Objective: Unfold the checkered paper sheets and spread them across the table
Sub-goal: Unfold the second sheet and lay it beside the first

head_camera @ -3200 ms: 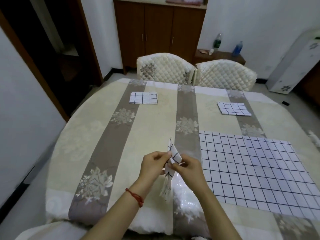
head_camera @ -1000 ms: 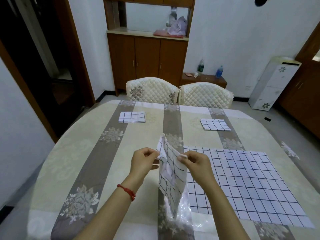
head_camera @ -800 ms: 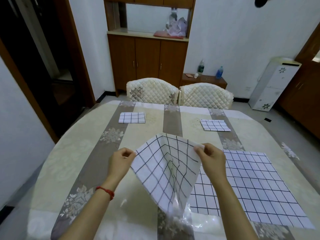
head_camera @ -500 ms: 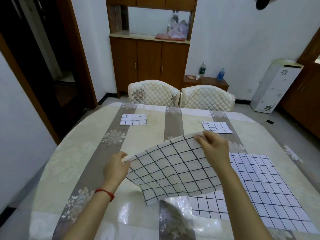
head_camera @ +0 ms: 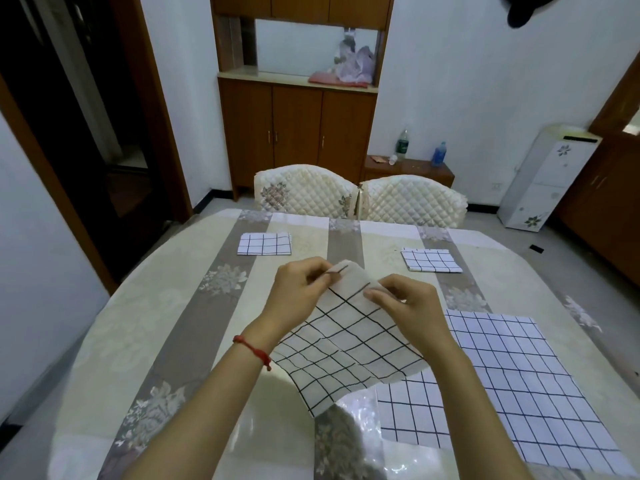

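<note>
**Half-open sheet held up by its top corner**

Both hands work the same sheet [head_camera: 346, 344] above the near middle of the table [head_camera: 166, 306]. The left hand [head_camera: 298, 292] pinches the sheet's upper corner between thumb and fingertips; the right hand [head_camera: 405, 306] pinches the edge just beside it, fingers curled over the paper. The two hands are close together, almost touching. From that pinch the sheet hangs down toward the table's near edge, and its lower right part overlaps the spread sheet [head_camera: 519, 386], which lies flat at the near right. It seems still to carry a fold, since layers show at the held corner.

Two folded sheets wait near the far edge: one far left [head_camera: 265, 244], one far right [head_camera: 431, 260], well apart from each other.

The paper looks thin, light and limp. It drapes and bows under its own weight, so it should need almost no force, but it could tear or crease if tugged sharply. The best hold is probably at the corners or along the free edge, separating the layers with the fingertips, then drawing the hands apart to open it.
</note>
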Action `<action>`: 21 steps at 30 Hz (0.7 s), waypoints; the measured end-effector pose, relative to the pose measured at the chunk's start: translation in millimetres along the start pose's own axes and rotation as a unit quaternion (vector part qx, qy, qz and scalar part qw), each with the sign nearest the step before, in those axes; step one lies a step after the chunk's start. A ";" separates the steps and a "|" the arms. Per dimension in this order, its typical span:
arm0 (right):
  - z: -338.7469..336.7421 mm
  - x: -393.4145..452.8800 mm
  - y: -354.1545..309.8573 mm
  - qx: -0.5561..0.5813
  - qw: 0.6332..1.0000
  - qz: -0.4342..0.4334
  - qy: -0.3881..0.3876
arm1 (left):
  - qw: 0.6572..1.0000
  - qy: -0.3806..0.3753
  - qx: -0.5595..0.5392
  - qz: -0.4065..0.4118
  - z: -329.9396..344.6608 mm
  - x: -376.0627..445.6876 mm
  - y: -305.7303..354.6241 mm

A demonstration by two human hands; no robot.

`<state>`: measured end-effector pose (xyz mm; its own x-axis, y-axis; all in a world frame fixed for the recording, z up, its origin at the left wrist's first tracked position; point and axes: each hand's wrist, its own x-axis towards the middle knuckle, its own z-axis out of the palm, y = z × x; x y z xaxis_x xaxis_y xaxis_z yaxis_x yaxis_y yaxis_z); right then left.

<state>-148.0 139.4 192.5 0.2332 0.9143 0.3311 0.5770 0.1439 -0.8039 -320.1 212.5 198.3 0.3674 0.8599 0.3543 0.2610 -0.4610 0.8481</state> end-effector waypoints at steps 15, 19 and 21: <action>-10.3 -16.6 32.1 0.155 0.974 0.166 0.006 | 0.971 0.208 0.001 -0.118 -34.3 3.5 -34.4; 3.2 -5.2 17.8 0.165 0.973 0.158 0.027 | 0.951 0.230 0.068 -0.195 -18.9 -5.8 -35.1; 9.9 -0.1 10.1 0.172 0.972 0.159 0.029 | 0.952 0.222 0.102 -0.185 -6.7 -14.2 -30.2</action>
<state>-149.9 144.5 179.4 0.4063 0.9119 0.0583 0.1760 -0.0155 -0.9843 -339.2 215.7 170.3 -0.1843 0.9588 0.2163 0.4840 -0.1030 0.8690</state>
